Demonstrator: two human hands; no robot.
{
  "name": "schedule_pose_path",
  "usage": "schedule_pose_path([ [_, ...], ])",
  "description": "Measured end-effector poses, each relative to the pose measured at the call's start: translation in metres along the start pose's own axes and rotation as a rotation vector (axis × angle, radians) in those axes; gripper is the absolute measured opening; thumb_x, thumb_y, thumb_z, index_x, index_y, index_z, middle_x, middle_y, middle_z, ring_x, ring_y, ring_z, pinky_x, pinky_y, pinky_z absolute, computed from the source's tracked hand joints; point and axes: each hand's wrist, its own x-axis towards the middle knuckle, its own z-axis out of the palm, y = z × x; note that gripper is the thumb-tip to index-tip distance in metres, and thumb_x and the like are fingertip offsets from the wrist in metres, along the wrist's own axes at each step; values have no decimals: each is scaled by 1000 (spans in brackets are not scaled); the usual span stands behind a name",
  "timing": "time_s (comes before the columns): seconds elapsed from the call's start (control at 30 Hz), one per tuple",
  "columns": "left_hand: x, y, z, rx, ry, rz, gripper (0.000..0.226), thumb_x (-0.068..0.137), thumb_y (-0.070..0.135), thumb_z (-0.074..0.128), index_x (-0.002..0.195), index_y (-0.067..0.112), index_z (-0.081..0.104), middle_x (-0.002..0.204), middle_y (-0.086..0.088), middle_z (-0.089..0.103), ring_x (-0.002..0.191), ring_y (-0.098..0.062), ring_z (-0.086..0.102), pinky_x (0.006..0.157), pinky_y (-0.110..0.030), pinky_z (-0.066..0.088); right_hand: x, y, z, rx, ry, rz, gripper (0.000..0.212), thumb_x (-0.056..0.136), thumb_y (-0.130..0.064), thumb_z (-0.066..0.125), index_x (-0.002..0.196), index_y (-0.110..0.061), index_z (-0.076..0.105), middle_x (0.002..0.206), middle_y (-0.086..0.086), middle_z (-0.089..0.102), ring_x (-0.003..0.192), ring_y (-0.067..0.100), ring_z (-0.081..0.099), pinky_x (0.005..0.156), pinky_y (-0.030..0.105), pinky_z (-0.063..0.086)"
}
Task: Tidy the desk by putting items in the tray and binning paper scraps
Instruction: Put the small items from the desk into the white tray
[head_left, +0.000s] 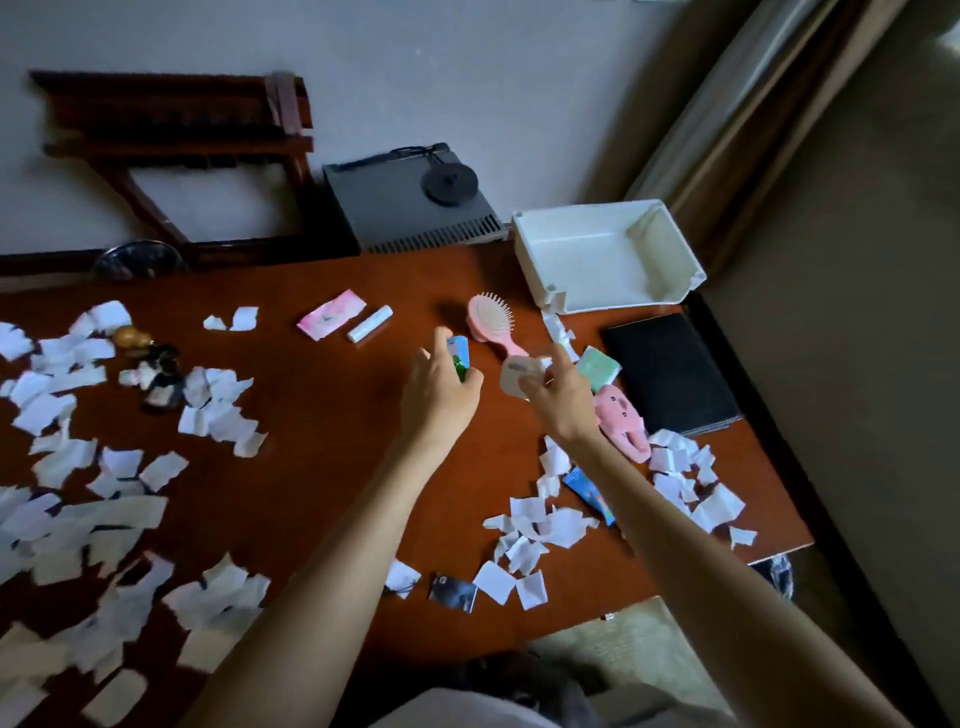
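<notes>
My left hand (439, 387) grips a small blue and green packet (460, 356) above the middle of the brown desk (332, 415). My right hand (558, 395) pinches a small pale rounded object (519, 375) just below the handle of the pink hairbrush (492, 321). The white tray (605, 257) stands at the desk's far right corner, with nothing showing inside it. White paper scraps (93, 509) cover the left of the desk, and more scraps (530, 530) lie at the right front.
A pink packet (331, 314) and a white tube (370, 323) lie at the back middle. A green packet (598, 368), a pink plush toy (621, 421), a black notebook (670, 371) and a blue tube (589, 491) sit on the right. Small bottles (156, 374) stand on the left.
</notes>
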Motion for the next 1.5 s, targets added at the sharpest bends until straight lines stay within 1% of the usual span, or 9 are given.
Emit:
schedule_pose_path([
  [0.13,43,56,21,-19,-98,139,43,95,23,47,136,19,35,132,-15,47,116,-29,51,77,-29,46,46,10,-36,86,144,9,31,93,-16,51,123,-9,52,109,15,65,89,27,63,77,40,54],
  [0.27,82,111,47,-23,-161,204,42,93,24,51,132,17,38,121,-15,50,102,-29,56,75,-31,47,101,24,-73,134,229,93,32,96,-18,49,127,-12,46,123,13,59,92,18,59,77,27,54],
  [0.33,101,133,63,-11,-185,204,44,92,22,52,133,17,36,120,-15,49,94,-23,55,70,-27,45,132,34,-87,138,232,140,31,96,-18,48,127,-13,44,125,15,57,92,18,57,79,33,56],
  [0.8,219,189,217,136,-196,-61,40,95,17,48,132,12,33,122,-18,44,100,-35,58,68,-29,45,309,129,-138,-216,-76,201,30,98,-16,37,125,-7,45,115,25,61,105,40,58,74,35,42],
  [0.97,235,189,249,212,-213,-65,40,94,15,49,131,9,34,122,-19,46,103,-36,57,79,-37,50,330,146,-137,-290,-168,217,33,97,-10,37,130,-4,39,123,25,56,114,41,53,89,41,44],
  [1.1,241,188,260,239,-192,-42,46,93,18,52,134,9,32,126,-19,43,111,-36,53,83,-39,50,333,152,-135,-362,-172,176,36,92,0,42,128,0,38,131,22,44,116,40,51,94,41,43],
  [1.27,249,186,251,314,-259,-9,53,93,22,49,140,11,27,130,-17,38,116,-36,49,88,-42,50,324,150,-139,-570,-174,-42,37,94,-7,38,132,-6,36,133,17,37,101,38,57,73,38,44],
  [1.4,240,179,244,399,-421,111,78,79,20,66,144,16,24,137,-11,33,123,-32,43,92,-39,46,319,154,-133,-691,-262,-210,45,94,-7,44,137,-11,34,140,10,35,111,32,53,80,39,49],
  [1.5,237,177,255,406,-391,161,77,83,8,63,146,12,19,142,-12,31,127,-31,39,100,-39,40,325,156,-132,-724,-303,-203,47,89,5,45,133,-9,36,139,11,36,108,33,55,79,38,48],
])
